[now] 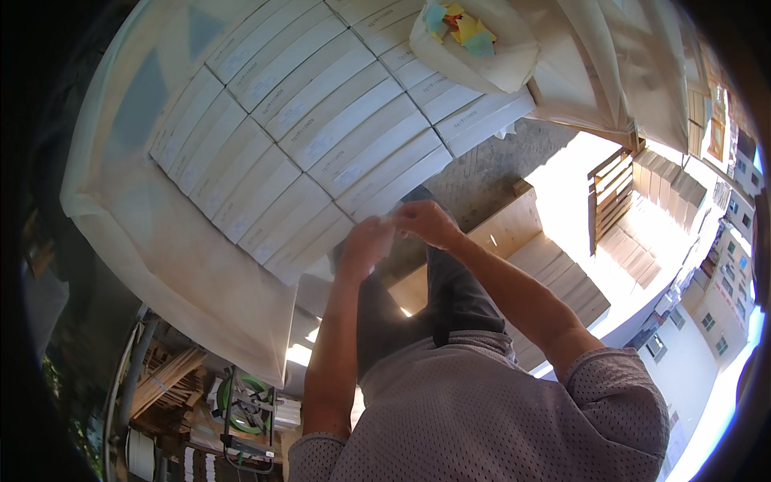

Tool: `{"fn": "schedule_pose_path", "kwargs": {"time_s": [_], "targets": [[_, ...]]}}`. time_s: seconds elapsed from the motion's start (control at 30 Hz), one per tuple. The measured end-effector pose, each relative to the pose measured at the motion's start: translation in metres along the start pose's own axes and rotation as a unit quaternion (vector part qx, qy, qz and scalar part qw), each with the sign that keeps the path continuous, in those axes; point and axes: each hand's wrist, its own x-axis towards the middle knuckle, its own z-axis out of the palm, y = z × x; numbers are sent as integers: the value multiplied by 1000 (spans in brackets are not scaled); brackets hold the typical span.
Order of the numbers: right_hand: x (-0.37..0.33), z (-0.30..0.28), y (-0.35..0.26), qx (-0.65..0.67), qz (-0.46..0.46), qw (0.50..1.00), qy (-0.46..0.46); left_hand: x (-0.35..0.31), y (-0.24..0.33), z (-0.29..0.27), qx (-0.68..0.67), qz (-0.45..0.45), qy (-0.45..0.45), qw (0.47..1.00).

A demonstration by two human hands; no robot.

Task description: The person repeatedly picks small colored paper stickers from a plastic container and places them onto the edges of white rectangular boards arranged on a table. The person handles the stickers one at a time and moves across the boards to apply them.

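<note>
My left hand [369, 243] and my right hand [426, 222] meet in front of my body, at the near edge of a stack of white cartons [353, 132]. The fingers of both are pinched together, tip to tip. A small pale thing seems to be between them, too blurred to name. The cartons lie in tight rows and bear small printed marks. On the far side of the stack sits a cream bag [514, 60] with yellow, orange and light-blue paper pieces [466, 30] in its mouth.
Translucent sheeting [201, 265] drapes around the stack. To the right are a long wooden board [506, 233], stacked brown boards [558, 277] and a slatted wooden pallet [614, 193]. At lower left lie wood strips [165, 381] and a green reel [245, 406] by a metal frame.
</note>
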Motion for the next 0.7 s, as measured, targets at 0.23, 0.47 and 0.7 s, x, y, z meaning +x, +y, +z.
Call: {"fn": "schedule_pose_path", "kwargs": {"time_s": [0.23, 0.47, 0.7], "targets": [[1, 16, 1, -193, -15, 976, 101, 3, -11, 8, 264, 123, 107, 951], [2, 26, 9, -217, -79, 960, 155, 3, -14, 8, 224, 163, 106, 955], [-10, 16, -5, -52, 2, 994, 100, -2, -1, -2, -49, -26, 49, 997]]}}
